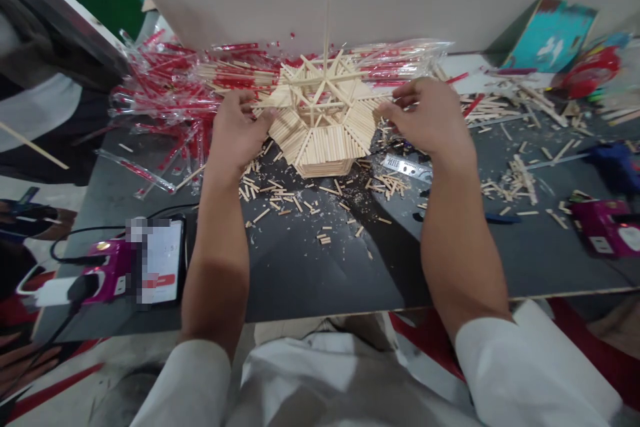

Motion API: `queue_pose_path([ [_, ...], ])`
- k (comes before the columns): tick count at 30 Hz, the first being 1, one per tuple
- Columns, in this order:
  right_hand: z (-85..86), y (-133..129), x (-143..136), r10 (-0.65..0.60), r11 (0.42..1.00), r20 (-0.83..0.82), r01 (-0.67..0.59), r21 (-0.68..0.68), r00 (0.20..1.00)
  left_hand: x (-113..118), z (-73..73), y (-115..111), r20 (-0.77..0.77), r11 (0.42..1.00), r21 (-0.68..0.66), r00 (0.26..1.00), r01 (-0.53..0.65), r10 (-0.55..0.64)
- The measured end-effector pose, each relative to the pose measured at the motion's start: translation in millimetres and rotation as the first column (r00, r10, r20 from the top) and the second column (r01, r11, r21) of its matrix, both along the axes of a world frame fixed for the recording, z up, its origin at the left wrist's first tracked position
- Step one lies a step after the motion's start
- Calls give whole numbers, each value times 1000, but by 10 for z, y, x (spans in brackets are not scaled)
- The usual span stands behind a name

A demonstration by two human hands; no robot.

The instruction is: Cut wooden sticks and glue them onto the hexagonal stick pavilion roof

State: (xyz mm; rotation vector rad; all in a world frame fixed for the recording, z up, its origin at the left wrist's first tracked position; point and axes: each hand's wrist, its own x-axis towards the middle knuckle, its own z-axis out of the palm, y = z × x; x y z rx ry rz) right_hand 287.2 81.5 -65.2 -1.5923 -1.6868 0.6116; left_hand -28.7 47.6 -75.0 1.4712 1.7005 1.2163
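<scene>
A many-sided model house made of thin wooden sticks (327,143) stands in the middle of the dark table, with sloping slatted roof panels and a star of crossed sticks on top. One thin stick rises upright from its centre. My left hand (237,133) grips the model's left edge, thumb in front and fingers behind. On the opposite side my right hand (434,117) has its thumb and curled fingers at the right edge of the roof. Parts of the fingers are hidden behind the model. Short cut stick pieces (325,239) and dust lie in front of it.
Plastic-wrapped stick packets (165,103) with red parts pile up at the back left. A metal ruler (407,167) lies near my right wrist. A phone (163,260) and purple power adapter (107,270) are at left. A blue glue gun (613,163) and another purple adapter (605,227) are at right.
</scene>
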Motion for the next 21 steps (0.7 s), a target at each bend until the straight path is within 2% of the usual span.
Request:
queue_pose_path([
  [3,273,-222,16,-64,990,60,56,129,996,-24,232,-164,-299,987,121,944,-109,141],
  [5,500,-454,-2,-36,985,60,25,169,998,-37,384,-272,-386,982,170,912,-77,139],
  [8,768,-830,-71,154,979,153,-172,114,976,-36,568,-414,-431,979,196,902,59,32],
  [10,808,-1031,-139,317,937,252,-343,67,914,-18,661,-503,-430,976,196,903,98,-4],
  [12,695,-1165,-217,522,843,314,-535,-49,793,6,741,-598,-446,975,185,894,121,-26],
  [14,442,-1236,-299,706,705,296,-676,-213,643,25,820,-699,-505,971,163,860,177,-72],
  [15,282,-1254,-340,756,654,274,-709,-263,595,32,860,-749,-541,965,145,834,221,-110],
  [16,115,-1266,-380,779,627,260,-724,-287,571,38,898,-798,-572,955,119,805,272,-158],
  [18,-191,-1281,-456,777,630,254,-706,-323,576,52,965,-882,-610,927,50,746,373,-267],
  [21,-460,-1321,-559,791,611,263,-686,-395,553,90,1018,-963,-607,866,-88,663,492,-438],
])
